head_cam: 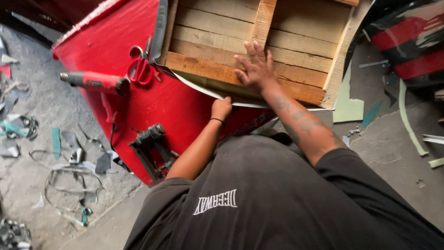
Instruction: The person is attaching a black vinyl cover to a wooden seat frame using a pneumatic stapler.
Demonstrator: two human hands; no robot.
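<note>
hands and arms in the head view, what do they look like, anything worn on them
Both hands are bare, no gloves. The left hand has a thin black band around its wrist. The right hand wears nothing, and its forearm carries dark tattoos. Both arms are bare below the short sleeves of a dark grey t-shirt with white lettering.

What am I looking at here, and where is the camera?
The camera sits on a person's head and looks down over their dark shirt at two bare hands. The right hand lies flat, fingers spread, on a wooden frame. The left hand is closed in a grip on the pale edge strip below that frame. Both rest on a red covered panel, where red-handled scissors, a red heat gun and a black staple gun lie. Scraps litter the floor.
</note>
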